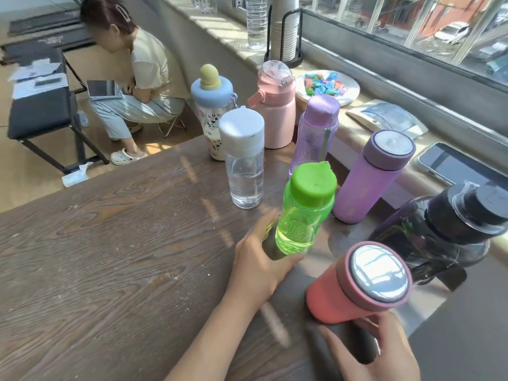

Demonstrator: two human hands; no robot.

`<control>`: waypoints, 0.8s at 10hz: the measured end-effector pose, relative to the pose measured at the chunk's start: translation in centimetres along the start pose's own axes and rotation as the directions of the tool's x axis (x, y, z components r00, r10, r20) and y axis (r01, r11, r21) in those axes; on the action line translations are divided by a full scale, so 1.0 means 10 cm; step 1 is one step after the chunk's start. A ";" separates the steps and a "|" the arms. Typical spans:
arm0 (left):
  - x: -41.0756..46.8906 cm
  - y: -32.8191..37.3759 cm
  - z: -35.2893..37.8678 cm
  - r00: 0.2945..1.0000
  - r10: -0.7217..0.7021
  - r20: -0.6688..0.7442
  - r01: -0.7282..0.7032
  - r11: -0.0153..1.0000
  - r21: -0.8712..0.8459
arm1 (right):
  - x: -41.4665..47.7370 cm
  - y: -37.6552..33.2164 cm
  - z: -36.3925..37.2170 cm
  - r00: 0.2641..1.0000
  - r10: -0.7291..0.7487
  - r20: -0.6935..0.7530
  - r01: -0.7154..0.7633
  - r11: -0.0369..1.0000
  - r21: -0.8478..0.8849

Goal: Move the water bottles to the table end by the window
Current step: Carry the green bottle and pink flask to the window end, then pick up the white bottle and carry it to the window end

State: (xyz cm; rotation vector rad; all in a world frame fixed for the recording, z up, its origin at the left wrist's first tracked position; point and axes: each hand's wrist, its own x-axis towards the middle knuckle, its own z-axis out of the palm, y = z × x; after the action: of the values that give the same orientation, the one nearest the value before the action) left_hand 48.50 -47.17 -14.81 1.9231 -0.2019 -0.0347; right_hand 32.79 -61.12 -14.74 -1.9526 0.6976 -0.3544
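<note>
My left hand [258, 259] is wrapped around the lower part of a green bottle [305, 207] with a green cap, tilted over the dark wooden table [110, 257]. Lower right, my right hand [379, 350] grips the bottom of a coral flask [354, 284] with a mirrored lid, also tilted. Several more bottles stand at the window end. These are a clear bottle [243, 160] with a white cap, a blue-lidded cartoon bottle [211, 105], a pink jug [275, 105], a translucent purple bottle [316, 133], a lilac flask [373, 174] and a large dark bottle [453, 229].
The window sill beyond the table holds a plate of sweets [351, 89], a booklet [387, 116], a phone [453, 163], a stack of paper cups [286, 26] and a plastic bottle [257, 20]. A seated person [143, 78] and a black bench [38, 105] are at the far left.
</note>
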 end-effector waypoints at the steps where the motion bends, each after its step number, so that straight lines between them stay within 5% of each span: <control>1: -0.12 -0.09 -0.13 0.997 -0.027 -0.079 0.028 0.999 0.021 | -0.14 -0.11 -0.11 0.923 0.279 0.264 -0.366 0.848 0.382; 2: -0.17 -0.20 -0.30 0.983 0.004 -0.185 0.005 0.999 0.048 | -0.16 -0.26 0.08 0.823 0.256 0.506 -0.367 0.921 0.131; 3: -0.21 -0.27 -0.55 0.966 0.006 -0.259 0.005 0.999 0.042 | -0.27 -0.45 0.30 0.909 -0.022 0.417 0.011 1.000 0.029; 4: -0.29 -0.38 -0.88 0.946 -0.005 -0.324 0.025 0.998 0.055 | -0.43 -0.69 0.67 0.928 -0.216 0.303 0.234 0.972 -0.025; 6: -0.65 -0.71 -1.76 0.883 -0.102 -0.459 0.131 0.991 0.033 | -0.40 -1.10 1.56 0.776 -0.376 0.506 0.383 0.919 0.096; 8: -1.35 -1.05 -2.88 0.710 -0.214 -0.671 0.243 0.969 -0.052 | -0.77 -1.55 2.57 0.569 -0.423 0.705 0.424 0.886 0.189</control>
State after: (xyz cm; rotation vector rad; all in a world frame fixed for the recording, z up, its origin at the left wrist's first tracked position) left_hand 40.00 -14.82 -15.36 1.8653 0.5380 0.5065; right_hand 45.10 -32.73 -12.59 -2.0178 -0.3233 0.1744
